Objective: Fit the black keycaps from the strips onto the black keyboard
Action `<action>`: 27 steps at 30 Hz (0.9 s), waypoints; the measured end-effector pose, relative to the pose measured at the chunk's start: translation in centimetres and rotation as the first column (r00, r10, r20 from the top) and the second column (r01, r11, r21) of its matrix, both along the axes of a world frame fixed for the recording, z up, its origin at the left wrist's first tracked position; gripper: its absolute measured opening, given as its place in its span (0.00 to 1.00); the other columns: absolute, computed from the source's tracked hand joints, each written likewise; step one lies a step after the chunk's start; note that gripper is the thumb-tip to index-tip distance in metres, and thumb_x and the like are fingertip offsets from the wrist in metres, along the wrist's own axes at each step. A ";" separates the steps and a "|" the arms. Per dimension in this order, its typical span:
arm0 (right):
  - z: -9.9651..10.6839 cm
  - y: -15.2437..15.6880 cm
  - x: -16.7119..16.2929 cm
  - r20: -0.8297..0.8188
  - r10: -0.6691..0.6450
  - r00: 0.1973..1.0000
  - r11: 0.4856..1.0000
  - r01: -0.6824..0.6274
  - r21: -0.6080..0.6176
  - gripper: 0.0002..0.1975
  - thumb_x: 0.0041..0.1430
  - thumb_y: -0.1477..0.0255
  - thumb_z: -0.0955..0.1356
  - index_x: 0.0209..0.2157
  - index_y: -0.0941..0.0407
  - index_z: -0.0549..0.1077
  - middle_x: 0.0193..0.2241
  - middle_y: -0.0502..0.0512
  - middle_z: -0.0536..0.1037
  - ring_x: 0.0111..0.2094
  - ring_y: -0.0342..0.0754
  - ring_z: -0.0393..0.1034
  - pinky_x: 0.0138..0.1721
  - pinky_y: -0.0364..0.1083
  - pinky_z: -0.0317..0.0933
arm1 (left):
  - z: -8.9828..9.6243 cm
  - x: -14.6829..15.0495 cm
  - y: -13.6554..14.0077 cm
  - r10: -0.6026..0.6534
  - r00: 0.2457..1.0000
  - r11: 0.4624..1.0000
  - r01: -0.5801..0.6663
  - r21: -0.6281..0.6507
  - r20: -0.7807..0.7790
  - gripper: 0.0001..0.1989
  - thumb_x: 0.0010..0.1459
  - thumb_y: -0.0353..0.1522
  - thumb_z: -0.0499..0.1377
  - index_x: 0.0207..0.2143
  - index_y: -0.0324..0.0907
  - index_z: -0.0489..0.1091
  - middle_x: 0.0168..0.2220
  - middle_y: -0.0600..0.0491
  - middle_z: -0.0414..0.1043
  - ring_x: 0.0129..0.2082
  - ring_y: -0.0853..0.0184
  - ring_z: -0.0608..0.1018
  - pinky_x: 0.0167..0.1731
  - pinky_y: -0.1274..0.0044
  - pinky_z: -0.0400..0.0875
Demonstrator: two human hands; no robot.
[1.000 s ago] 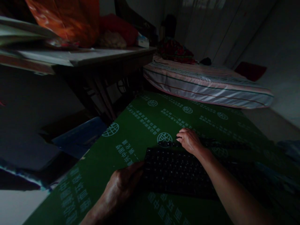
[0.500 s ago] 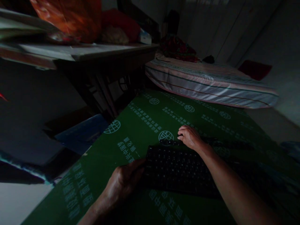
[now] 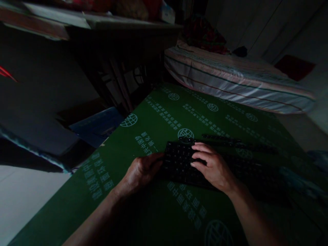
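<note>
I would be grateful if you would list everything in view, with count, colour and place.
board: one, green with pale prints, foreground
keyboard: one, black, on the board
small pieces: several, black, strung out beyond the keyboard; too dark to count
mattress: one, pale with stripes, beyond the board
bundle: one, dark red, on the mattress
lump: one, black, on the mattress
table: one, dark with pale top, upper left
box: one, white and blue, on the table
sheet: one, blue, below the table
left hand: one, bare, at the keyboard's left edge
right hand: one, bare, over the keyboard
</note>
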State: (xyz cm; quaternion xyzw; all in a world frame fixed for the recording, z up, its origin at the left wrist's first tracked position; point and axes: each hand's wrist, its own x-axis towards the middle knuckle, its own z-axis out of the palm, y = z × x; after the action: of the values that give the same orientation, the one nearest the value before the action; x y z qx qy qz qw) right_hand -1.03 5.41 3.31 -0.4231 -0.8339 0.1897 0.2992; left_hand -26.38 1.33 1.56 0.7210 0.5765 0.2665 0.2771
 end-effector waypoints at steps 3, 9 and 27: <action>-0.5 -2.0 -0.1 0.017 -0.003 1.000 1.000 0.003 0.015 0.05 0.53 0.78 0.68 0.31 0.54 0.75 0.47 0.56 0.75 0.54 0.51 0.66 0.54 0.55 0.63 | -0.1 0.1 0.0 0.014 1.000 1.000 -0.014 -0.004 0.002 0.18 0.59 0.38 0.50 0.46 0.41 0.71 0.33 0.53 0.78 0.27 0.70 0.78 0.28 0.81 0.72; -1.2 -3.2 -0.1 0.087 -0.030 0.996 0.998 0.024 0.061 0.04 0.53 0.78 0.69 0.31 0.55 0.75 0.48 0.58 0.74 0.55 0.52 0.64 0.54 0.55 0.63 | -0.2 0.1 0.2 0.014 1.000 1.000 -0.014 0.007 0.013 0.18 0.59 0.39 0.50 0.46 0.41 0.71 0.37 0.53 0.79 0.31 0.68 0.79 0.32 0.80 0.73; -1.8 -3.5 -0.8 0.212 -0.020 0.977 0.989 -0.012 0.148 0.04 0.55 0.78 0.67 0.32 0.56 0.75 0.47 0.59 0.74 0.56 0.53 0.62 0.55 0.57 0.61 | -0.2 0.2 0.2 0.018 0.999 1.000 -0.017 -0.010 0.037 0.18 0.57 0.37 0.51 0.46 0.40 0.72 0.35 0.53 0.78 0.29 0.70 0.78 0.29 0.81 0.72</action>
State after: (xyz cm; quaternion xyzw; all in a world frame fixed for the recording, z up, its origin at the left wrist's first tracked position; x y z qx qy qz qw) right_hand -1.85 1.90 1.54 -0.4191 -0.8722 0.0801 0.2393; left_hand -26.14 1.57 1.40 0.7094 0.5789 0.2796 0.2889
